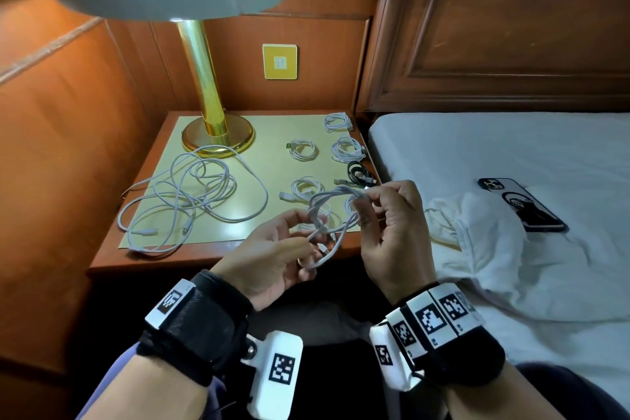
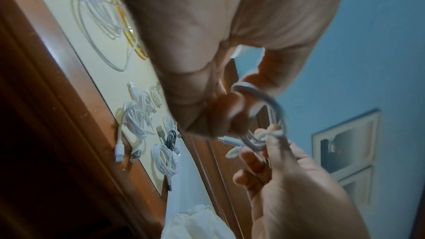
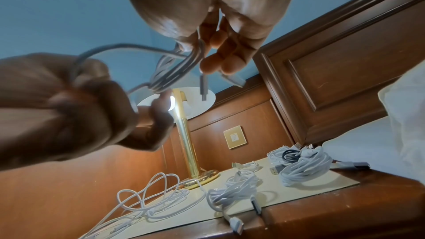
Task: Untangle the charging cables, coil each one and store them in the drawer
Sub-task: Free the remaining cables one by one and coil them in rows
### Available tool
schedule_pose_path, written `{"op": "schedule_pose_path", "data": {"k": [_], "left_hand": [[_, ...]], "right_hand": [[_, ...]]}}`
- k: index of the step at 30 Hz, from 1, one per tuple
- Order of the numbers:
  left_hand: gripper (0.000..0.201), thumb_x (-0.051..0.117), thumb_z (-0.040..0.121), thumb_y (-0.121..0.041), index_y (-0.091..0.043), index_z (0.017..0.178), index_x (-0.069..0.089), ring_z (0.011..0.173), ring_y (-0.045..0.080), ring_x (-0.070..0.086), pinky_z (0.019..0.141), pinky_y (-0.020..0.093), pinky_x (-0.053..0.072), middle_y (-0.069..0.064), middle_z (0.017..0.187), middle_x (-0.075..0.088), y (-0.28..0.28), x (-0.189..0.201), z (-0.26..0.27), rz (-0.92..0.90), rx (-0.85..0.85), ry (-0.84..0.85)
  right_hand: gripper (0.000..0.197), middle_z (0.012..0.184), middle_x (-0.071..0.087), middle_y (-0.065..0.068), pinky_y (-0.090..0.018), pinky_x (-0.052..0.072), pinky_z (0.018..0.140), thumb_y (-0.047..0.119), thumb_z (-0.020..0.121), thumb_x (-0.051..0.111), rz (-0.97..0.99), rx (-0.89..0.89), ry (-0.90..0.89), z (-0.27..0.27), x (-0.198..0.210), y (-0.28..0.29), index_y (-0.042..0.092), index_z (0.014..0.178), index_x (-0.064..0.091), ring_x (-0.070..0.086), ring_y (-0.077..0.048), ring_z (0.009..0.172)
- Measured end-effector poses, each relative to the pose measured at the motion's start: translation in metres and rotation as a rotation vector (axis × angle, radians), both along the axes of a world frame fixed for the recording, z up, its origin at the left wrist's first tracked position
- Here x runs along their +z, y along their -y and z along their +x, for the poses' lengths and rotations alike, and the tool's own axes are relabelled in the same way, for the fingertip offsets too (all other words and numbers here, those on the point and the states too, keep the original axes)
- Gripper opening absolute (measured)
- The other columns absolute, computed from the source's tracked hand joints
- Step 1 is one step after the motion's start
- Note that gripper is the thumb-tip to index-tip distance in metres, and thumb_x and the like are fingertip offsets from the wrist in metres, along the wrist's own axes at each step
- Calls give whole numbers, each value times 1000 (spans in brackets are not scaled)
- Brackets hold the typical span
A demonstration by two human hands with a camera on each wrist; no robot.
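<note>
Both hands hold one white cable [image 1: 332, 211] in loops above the front edge of the nightstand [image 1: 143, 261]. My left hand [image 1: 289, 249] pinches the lower part of the coil [image 2: 273, 115], and my right hand [image 1: 378, 201] pinches its upper part [image 3: 177, 72]; two plug ends hang below the right fingers. A loose tangle of white cables [image 1: 191, 194] lies on the left of the yellow mat [image 1: 272, 133]. Several coiled white cables [image 1: 303, 149] and one coiled black cable [image 1: 358, 172] sit on the mat's right side. No drawer is in view.
A brass lamp [image 1: 213, 106] with a white shade stands at the back left of the nightstand. To the right is a bed with a white sheet [image 1: 511, 147], a crumpled white cloth [image 1: 477, 235] and a phone [image 1: 521, 203]. Wood panelling is behind.
</note>
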State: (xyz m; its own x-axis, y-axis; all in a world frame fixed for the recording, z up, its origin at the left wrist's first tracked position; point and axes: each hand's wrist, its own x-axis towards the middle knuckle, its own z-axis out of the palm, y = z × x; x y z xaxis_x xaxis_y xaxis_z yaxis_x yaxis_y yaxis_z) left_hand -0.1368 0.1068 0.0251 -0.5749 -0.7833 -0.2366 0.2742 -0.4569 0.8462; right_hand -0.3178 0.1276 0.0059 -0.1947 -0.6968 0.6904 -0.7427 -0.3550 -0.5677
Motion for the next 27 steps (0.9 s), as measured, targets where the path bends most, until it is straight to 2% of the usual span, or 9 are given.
{"op": "schedule_pose_path", "data": {"k": [2,4,6,10,13,16,19,23,27], "left_hand": [[46,52,70,6,-12,112,54,58,12,42,46,20,28,5,83,51,-1,0,3,-32,-70,68],[45,64,71,-3,-12,113,54,60,12,40,48,20,27,1,79,55,-1,-1,5,-75,-73,84],[44,76,71,-12,-9,111,60,64,11,48,52,21,31,2,80,65,0,-4,7,-133,-3,117],[18,79,78,2,-5,94,72,61,3,61,57,14,42,-1,75,73,1,-6,5,-373,209,334],[16,81,76,4,-11,78,76,60,7,63,61,17,49,-1,68,73,2,-9,2,-427,358,472],[12,87,72,-8,-15,71,78,55,14,56,55,25,49,2,63,66,-2,-10,-7,-370,410,505],[12,84,78,-12,-9,75,73,50,15,58,52,25,47,-4,58,61,-7,-8,-11,-362,347,541],[29,70,91,-36,-12,78,65,45,8,53,49,15,38,-1,53,56,-9,-5,-2,-544,104,851],[35,68,91,-45,-14,75,66,47,11,49,49,20,37,2,50,62,-4,-8,6,-533,69,867]], "right_hand": [[15,99,52,-6,1,36,77,16,95,64,-23,-11,-5,-2,3,0,1,94,65,48,-3,80],[14,96,50,-3,2,34,77,14,94,64,-46,-33,-14,-5,5,0,0,93,65,45,0,79],[15,93,52,-2,1,34,76,16,95,63,-51,-78,-2,-9,5,2,1,93,64,46,-4,79],[23,86,58,0,-16,43,69,31,100,55,-27,-112,80,-18,6,4,9,94,61,59,-17,75],[21,79,65,3,-26,50,64,39,102,52,36,-55,164,-12,9,-1,20,94,58,64,-13,68],[27,69,69,3,-26,51,56,44,97,51,171,33,342,-3,14,-6,19,92,61,63,-9,56],[29,70,70,2,-29,51,56,49,94,49,219,74,447,0,15,-7,23,91,61,63,-11,56],[26,69,69,4,-26,48,56,41,100,52,105,-46,391,-16,20,-4,18,95,62,63,-7,57],[24,66,68,4,-32,49,54,39,102,53,100,-62,427,-27,24,-4,18,93,61,61,-11,53]]}}
